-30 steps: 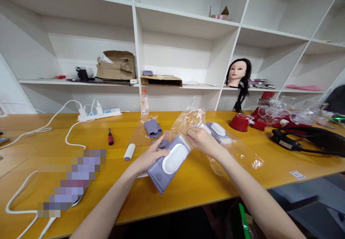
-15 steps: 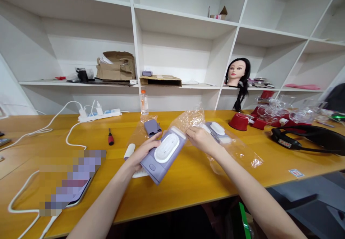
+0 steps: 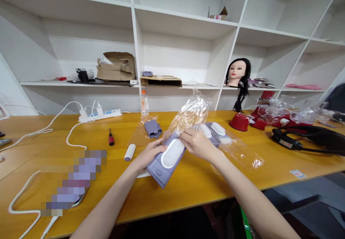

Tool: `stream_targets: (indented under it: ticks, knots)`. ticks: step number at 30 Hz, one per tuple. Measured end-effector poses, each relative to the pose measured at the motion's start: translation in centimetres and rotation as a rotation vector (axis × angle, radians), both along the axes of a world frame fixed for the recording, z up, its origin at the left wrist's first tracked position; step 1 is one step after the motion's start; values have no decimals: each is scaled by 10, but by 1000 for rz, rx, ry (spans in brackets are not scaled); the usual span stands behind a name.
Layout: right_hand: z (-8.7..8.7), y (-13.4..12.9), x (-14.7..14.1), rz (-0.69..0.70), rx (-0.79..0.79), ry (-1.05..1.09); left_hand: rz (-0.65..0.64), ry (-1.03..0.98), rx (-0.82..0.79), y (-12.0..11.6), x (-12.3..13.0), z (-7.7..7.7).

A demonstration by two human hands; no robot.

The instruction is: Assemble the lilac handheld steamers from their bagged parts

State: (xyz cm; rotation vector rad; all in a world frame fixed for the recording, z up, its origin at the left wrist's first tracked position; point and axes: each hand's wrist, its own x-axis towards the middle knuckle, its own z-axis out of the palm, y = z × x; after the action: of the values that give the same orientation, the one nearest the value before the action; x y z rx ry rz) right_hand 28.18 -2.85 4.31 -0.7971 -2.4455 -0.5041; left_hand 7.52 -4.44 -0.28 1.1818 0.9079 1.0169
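My left hand [image 3: 149, 156] grips a lavender plastic device [image 3: 159, 170] with a white oval panel [image 3: 171, 153], tilted above the yellow table. My right hand [image 3: 198, 145] pinches a clear plastic bag [image 3: 192, 111] at the device's upper end, and that end is hidden behind the bag and fingers. To the right, a second lavender-and-white device [image 3: 217, 131] lies in its own clear bag. A folded lavender item [image 3: 152, 128] rests on more clear plastic beyond my left hand. A white lint roller [image 3: 129, 152] lies to the left of my left hand.
A small screwdriver [image 3: 110, 137], a white power strip [image 3: 99, 115] with white cables, and a plastic bottle [image 3: 144, 102] are on the table's left and back. Red objects, clear plastic pieces and a black headband-like item sit to the right. White shelves stand behind.
The first device has turned and shifted slightly, with its upper end now behind the clear bag. My right hand has moved left toward it, and the bag stands higher.
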Motion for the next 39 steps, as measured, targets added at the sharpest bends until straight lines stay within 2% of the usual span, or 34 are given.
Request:
stream_targets:
  ticks: [2,4,5,7,8,10,12,14,17,18,19,20,26,33,37,39]
  knots:
    - [-3,-2,1,80,3,134,0,-39,-10,2,-1,-2]
    - [-11,-1,2,123,55,400,50,-91,-18,4,-1,-3]
    - [-17,1,2,113,100,590,83,-124,-15,4,0,-3]
    - [-30,6,-1,-52,135,1052,124,-187,0,4,2,-3]
    - [-36,9,-4,-122,92,1238,128,-214,13,3,3,-3]
    - [-42,13,-8,-170,-4,1416,117,-253,37,1,6,-2]
    - [-40,14,-11,-129,-118,1566,104,-287,56,-1,8,-1]
    - [-32,13,-14,-17,-371,1715,89,-313,65,-2,9,-1]
    - [-19,12,-20,256,-1060,1670,70,-328,45,-3,12,-3]
    - [-17,12,-23,320,-1218,1629,79,-327,28,-3,13,-3]
    - [-16,13,-26,356,-1303,1618,96,-325,13,-3,15,-4]
    - [-16,14,-29,370,-1336,1626,117,-320,6,-4,16,-4]
    - [-24,11,-45,386,-1271,1699,196,-295,73,-6,23,-4]
    - [-40,-4,-61,362,-1370,1710,267,-299,38,-5,20,-4]
    - [-48,-5,-68,323,-1425,1778,247,-320,-10,-5,21,-4]
    - [-47,-2,-66,312,-1442,1812,170,-306,-29,-8,18,-2]
